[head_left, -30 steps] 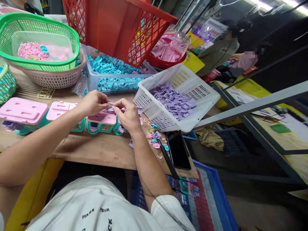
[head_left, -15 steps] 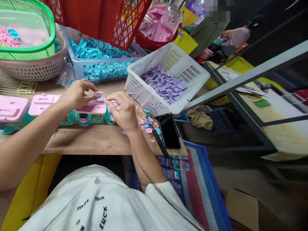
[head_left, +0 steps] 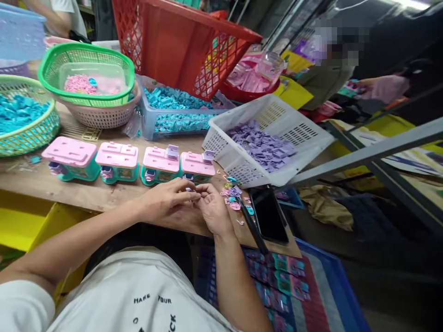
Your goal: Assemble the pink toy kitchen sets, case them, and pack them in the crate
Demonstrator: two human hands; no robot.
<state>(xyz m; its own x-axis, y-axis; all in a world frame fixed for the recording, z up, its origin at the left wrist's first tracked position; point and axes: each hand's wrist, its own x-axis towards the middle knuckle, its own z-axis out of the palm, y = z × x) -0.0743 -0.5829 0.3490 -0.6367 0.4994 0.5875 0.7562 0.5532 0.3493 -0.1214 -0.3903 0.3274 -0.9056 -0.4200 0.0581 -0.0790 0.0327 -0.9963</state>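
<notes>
My left hand [head_left: 168, 198] and my right hand [head_left: 214, 210] meet near the front edge of the wooden table [head_left: 104, 196], fingers pinched together on a tiny pinkish-purple piece [head_left: 189, 189] that I can barely see. Just behind them stands a row of several pink-topped teal toy units [head_left: 117, 161]. The two rightmost units [head_left: 197, 165] each carry a small purple piece on top. A scatter of small coloured parts [head_left: 232, 196] lies right of my right hand.
A white basket of purple pieces [head_left: 270, 143] sits tilted at the table's right. A black phone [head_left: 269, 216] lies beside it. Behind are a blue tray of teal parts [head_left: 173, 113], green and pink baskets [head_left: 90, 78], a red crate [head_left: 187, 44]. Other people sit far right.
Both hands have drawn back from the toy units toward the table's front edge. A purple piece now sits on the third unit. The camera view has shifted.
</notes>
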